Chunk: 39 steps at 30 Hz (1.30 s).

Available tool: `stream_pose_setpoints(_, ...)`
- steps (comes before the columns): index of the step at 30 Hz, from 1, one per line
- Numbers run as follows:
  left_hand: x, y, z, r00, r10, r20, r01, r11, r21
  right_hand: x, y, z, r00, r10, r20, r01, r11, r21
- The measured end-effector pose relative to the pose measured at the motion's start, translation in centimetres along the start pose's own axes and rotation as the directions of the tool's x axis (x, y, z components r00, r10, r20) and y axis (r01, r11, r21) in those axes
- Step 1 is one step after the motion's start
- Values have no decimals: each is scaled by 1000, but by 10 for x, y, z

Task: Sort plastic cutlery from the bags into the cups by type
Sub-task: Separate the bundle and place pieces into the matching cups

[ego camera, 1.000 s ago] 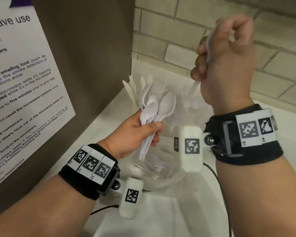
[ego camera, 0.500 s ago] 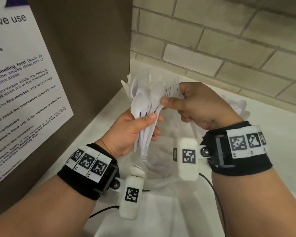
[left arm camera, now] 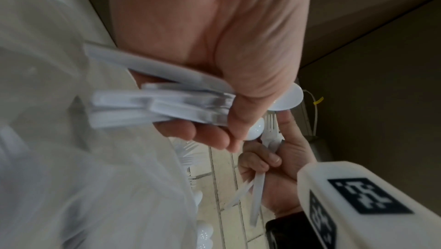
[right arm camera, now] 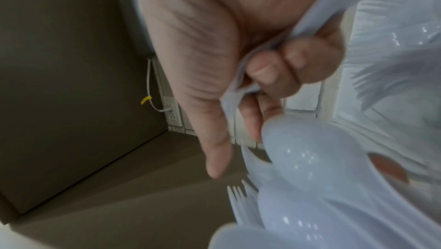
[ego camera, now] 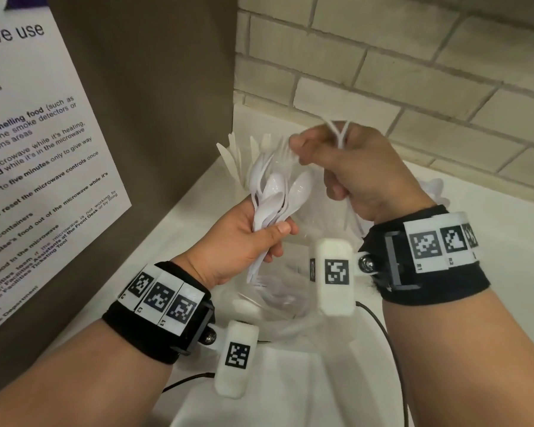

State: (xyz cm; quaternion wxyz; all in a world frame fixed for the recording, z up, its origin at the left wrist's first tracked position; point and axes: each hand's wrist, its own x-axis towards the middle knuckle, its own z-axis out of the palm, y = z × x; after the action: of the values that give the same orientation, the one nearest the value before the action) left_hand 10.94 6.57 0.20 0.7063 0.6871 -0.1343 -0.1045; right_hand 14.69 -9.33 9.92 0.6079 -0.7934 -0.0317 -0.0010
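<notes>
While left hand [ego camera: 238, 238] grips spoons [ego camera: 275, 195], right hand [ego camera: 361, 177] clutches forks [left arm camera: 269, 134] above bag [ego camera: 278, 306]

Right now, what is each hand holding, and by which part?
The left hand grips a bunch of white spoons by their handles. The right hand grips forks around their handles.

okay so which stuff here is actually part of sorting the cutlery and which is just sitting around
Part of the job:
left hand holding a bunch of spoons
right hand gripping forks
clear bag below them
cutlery standing behind

Just there:
microwave notice
brick wall
wall socket
</notes>
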Motion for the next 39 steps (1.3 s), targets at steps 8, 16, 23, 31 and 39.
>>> stream_pose_setpoints(8, -1, -1, -1, 1000, -4, -5, 4, 1000, -2, 2, 1, 1, 998, 45, -53, -36, 988, 150)
stream_pose_setpoints(16, -3, 0, 1, 1000, -2, -21, 2, 1000, -3, -2, -3, 5, 989, -61, -137, 83, 983, 164)
stream_pose_setpoints(23, -1, -2, 0, 999, -48, -7, 48, 998, -29, -3, -19, -2, 860, -293, -417, 370, 922, 115)
stream_pose_setpoints(31, 7, -2, 0, 992, -71, -107, 53, 986, -160, -12, 18, 19, 992, -112, -64, 84, 937, -339)
stream_pose_setpoints(39, 8, -1, -2, 992, -103, -73, 64, 908, -414, -12, 25, 26, 996, -89, -32, 73, 936, -345)
